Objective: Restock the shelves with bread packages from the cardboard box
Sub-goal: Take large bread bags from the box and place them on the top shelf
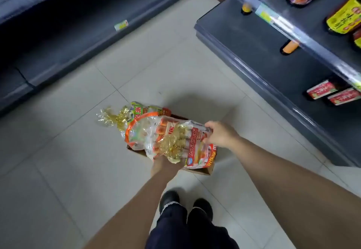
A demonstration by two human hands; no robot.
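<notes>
A person is standing over a box (206, 170) that is sitting on the floor (78, 160) between two dark shelves. Bread bags (142, 131) are lying in a heap on the box and hiding most of it. Only a near corner and a bit of the left edge are showing.

The right hand (219, 134) is pinching the end of the right bag (199, 151), with the fingers curling over its edge. The left hand (163, 167) is reaching under the heap from the near side, just below a gold tie (172, 143). Its fingers are hiding under the plastic, so I cannot tell if they are spread or curled.

A back bag (148, 110) is lying at the far side of the box. Its own gold tuft (109, 116) is sticking out over the floor.

The left shelf (88, 39) is wearing a small price tag (121, 25) on its front edge. The right shelf (244, 39) is holding bottles (343, 16) with yellow labels, and red packs (322, 92) are lying lower down. Two black shoes (169, 200) are standing just behind the box.
</notes>
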